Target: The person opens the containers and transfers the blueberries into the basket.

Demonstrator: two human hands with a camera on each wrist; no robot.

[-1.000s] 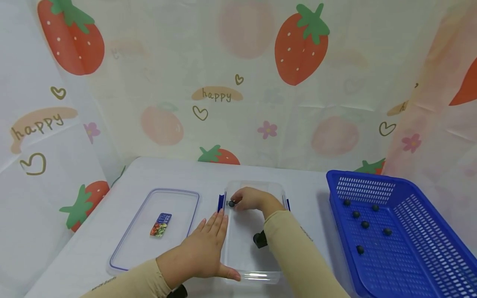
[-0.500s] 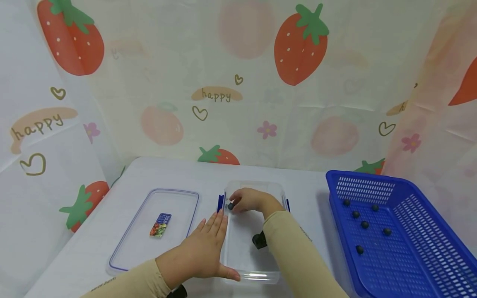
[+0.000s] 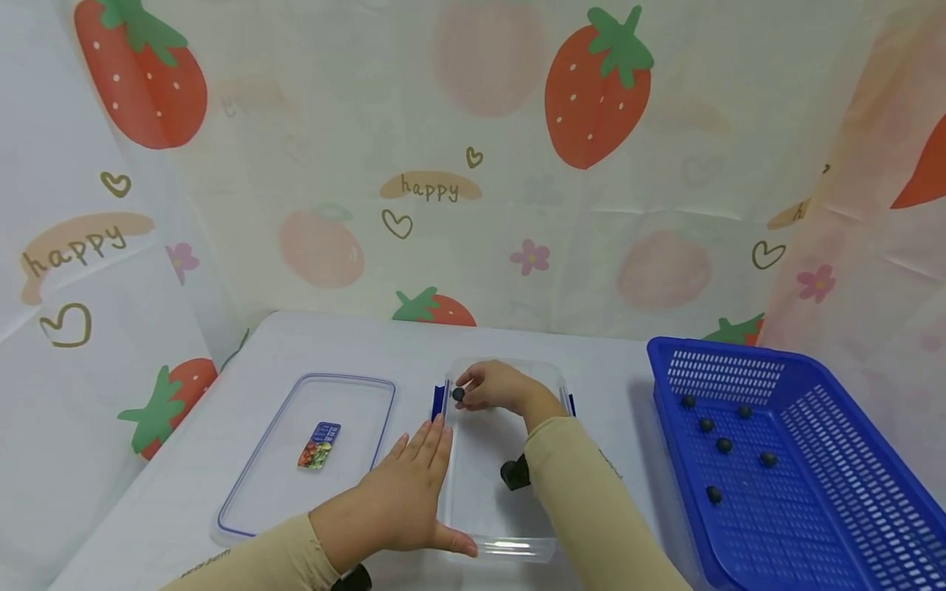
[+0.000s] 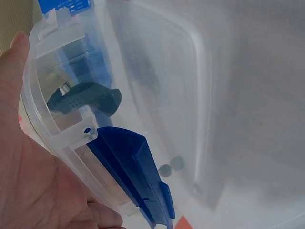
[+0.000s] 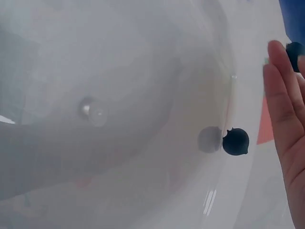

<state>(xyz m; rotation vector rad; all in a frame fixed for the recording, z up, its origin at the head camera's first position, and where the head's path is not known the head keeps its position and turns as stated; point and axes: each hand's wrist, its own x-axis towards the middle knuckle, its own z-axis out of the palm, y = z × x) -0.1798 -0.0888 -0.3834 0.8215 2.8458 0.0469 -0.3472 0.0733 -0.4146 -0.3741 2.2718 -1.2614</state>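
Observation:
My right hand (image 3: 502,387) reaches into a clear plastic box (image 3: 491,513) and pinches a dark blueberry (image 3: 458,394) between thumb and fingertips, near the left wall. In the right wrist view the pinched blueberry (image 5: 295,56) shows at the edge, while another blueberry (image 5: 236,141) lies by the box's wall with its reflection beside it. My left hand (image 3: 402,497) lies flat with straight fingers along the box's left side, thumb at the front rim. In the left wrist view a blue latch (image 4: 131,169) hangs out from that side.
A clear lid (image 3: 254,492) with a blue seal lies left of the box, bearing a colourful label (image 3: 319,446). At the right stands a blue perforated basket (image 3: 798,525) with several blueberries (image 3: 723,445) in it. A strawberry-print curtain (image 3: 473,246) hangs behind the table.
My right hand has risen a little and shifted slightly away from me, the blueberry moving up with its fingertips. The left hand has stayed in place.

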